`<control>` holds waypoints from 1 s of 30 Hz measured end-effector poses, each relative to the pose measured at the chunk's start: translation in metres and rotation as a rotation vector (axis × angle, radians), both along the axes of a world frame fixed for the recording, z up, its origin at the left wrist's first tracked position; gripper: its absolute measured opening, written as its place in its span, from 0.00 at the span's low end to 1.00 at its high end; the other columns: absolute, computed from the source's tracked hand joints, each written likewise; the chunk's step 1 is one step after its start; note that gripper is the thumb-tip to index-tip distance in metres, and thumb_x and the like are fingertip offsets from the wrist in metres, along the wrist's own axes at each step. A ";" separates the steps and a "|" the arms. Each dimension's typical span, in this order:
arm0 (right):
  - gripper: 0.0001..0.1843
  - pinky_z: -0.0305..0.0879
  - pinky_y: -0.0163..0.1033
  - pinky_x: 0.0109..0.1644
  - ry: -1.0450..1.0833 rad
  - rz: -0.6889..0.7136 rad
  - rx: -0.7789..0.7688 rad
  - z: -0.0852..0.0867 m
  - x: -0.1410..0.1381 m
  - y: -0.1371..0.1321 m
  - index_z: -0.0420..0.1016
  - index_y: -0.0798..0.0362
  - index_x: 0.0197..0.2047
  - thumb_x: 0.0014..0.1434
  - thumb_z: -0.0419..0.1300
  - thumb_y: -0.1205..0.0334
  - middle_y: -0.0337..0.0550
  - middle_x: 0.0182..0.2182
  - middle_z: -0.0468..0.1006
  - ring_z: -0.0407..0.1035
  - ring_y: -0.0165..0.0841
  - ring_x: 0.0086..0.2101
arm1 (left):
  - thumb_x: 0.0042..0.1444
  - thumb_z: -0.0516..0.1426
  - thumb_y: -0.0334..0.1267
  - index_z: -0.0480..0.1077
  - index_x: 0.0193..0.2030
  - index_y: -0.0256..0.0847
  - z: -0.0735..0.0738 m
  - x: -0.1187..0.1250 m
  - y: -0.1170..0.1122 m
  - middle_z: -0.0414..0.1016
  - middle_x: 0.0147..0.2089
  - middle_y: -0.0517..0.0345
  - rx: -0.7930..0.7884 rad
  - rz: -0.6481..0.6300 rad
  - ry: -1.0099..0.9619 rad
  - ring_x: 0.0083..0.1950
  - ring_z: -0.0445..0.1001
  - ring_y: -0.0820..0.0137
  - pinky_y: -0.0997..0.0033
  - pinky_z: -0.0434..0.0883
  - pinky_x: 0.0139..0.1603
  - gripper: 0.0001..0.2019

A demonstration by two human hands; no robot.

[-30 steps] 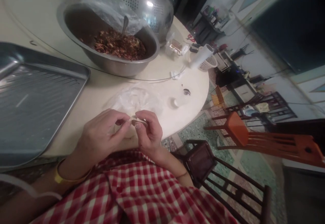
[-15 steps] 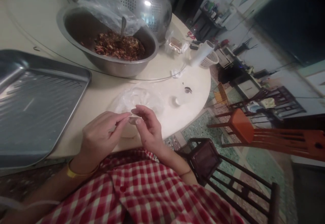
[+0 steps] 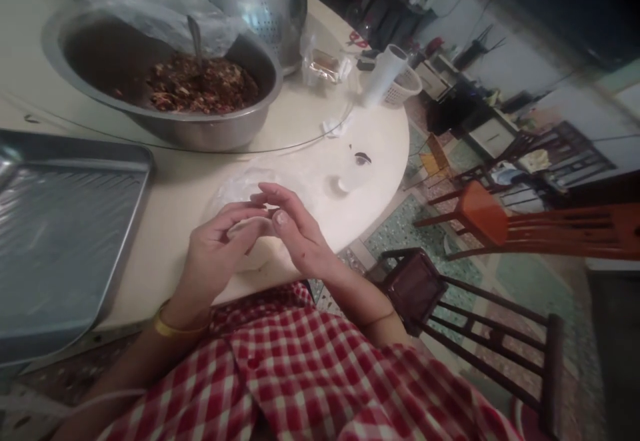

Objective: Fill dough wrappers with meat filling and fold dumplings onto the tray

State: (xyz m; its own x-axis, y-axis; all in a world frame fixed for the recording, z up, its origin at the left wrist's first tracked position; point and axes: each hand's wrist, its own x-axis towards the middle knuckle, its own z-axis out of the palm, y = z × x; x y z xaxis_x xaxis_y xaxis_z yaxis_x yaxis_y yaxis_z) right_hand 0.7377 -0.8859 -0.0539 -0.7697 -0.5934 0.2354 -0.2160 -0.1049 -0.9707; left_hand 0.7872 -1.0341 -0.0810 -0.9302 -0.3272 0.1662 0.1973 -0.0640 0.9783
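From where I stand, taking twelve o'clock as straight ahead of the seated person, both bare hands meet over the near edge of the surface (image 3: 165, 208). The left hand (image 3: 213, 254) has its grip closed on a small pale piece (image 3: 239, 228), cupped between thumb and fingers, probably because it is thin and soft. The right hand (image 3: 303, 241) arches in from three o'clock, its thumb close by; whether that grip pinches the piece's edge, I can't tell.

At twelve, just beyond the fingers, lies a crumpled clear bag (image 3: 240, 184), near enough to need little reaching. The metal bowl (image 3: 200, 136) sits at eleven, its dark chopped mixture (image 3: 200, 88) toward the person and a spoon (image 3: 195, 38) standing in it, handle up, likely for easy taking. Plastic film (image 3: 160, 14) lies over the bowl's far side, perhaps folded back to leave the mixture reachable. A metal tray (image 3: 65, 254) fills nine o'clock, handy to the left arm. A wrapped packet (image 3: 325, 68) and a pale roll (image 3: 384, 76) stand farther off, toward one. I can read no brand, label or writing on anything.
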 end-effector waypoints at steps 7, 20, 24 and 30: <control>0.13 0.78 0.40 0.49 0.262 -0.246 -0.012 0.004 -0.005 0.022 0.73 0.49 0.51 0.67 0.61 0.53 0.47 0.48 0.78 0.75 0.33 0.46 | 0.50 0.71 0.43 0.82 0.33 0.50 0.006 -0.010 0.010 0.84 0.40 0.58 0.286 -0.067 -0.009 0.28 0.75 0.75 0.78 0.71 0.23 0.05; 0.08 0.73 0.40 0.53 0.744 -0.131 0.295 0.026 -0.010 0.039 0.76 0.53 0.47 0.70 0.57 0.62 0.45 0.43 0.78 0.72 0.31 0.46 | 0.60 0.63 0.28 0.81 0.44 0.53 -0.006 0.010 -0.005 0.82 0.49 0.59 -0.123 -0.059 0.199 0.49 0.79 0.70 0.78 0.80 0.33 0.13; 0.09 0.73 0.40 0.52 0.812 -0.127 0.310 0.027 -0.009 0.039 0.76 0.57 0.48 0.70 0.56 0.63 0.48 0.43 0.79 0.71 0.32 0.46 | 0.61 0.62 0.28 0.81 0.44 0.53 -0.005 0.009 -0.004 0.82 0.48 0.60 -0.101 -0.069 0.195 0.47 0.79 0.70 0.77 0.79 0.32 0.13; 0.09 0.72 0.39 0.47 0.818 -0.212 0.258 0.018 -0.009 0.028 0.76 0.56 0.41 0.70 0.56 0.63 0.46 0.37 0.81 0.73 0.31 0.40 | 0.61 0.63 0.31 0.80 0.45 0.51 -0.010 0.011 -0.004 0.82 0.48 0.58 -0.101 -0.081 0.178 0.46 0.79 0.68 0.75 0.78 0.32 0.10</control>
